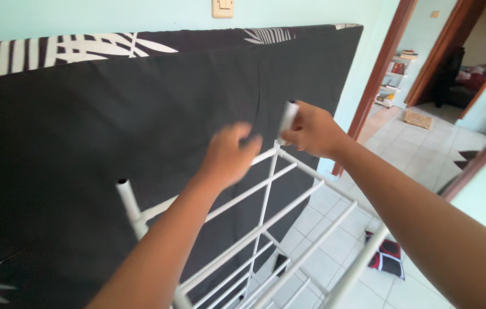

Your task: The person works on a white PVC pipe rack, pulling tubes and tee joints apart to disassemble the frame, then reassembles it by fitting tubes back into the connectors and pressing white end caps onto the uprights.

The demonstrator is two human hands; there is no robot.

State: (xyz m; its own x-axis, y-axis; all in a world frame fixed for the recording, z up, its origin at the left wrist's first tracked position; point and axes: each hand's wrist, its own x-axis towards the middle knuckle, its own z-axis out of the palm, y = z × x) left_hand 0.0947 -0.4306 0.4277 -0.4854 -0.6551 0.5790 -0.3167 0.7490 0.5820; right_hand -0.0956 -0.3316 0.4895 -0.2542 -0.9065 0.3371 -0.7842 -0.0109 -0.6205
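Both arms are bare all the way up from the fingers, no sleeves in sight. Left hand (228,153) and right hand (311,130) have no gloves, rings, watch or bands on them.

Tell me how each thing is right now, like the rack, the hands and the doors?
White rack: standing, bars bare.
Corner tube: upright, gripped by the right hand.
Left hand: blurred, by the rack's top corner; grip unclear.
Near post: upright, top end uncovered.
Black mattress: leaning on the wall.
Doorways: open.
Red and black cushion: lying on the floor.
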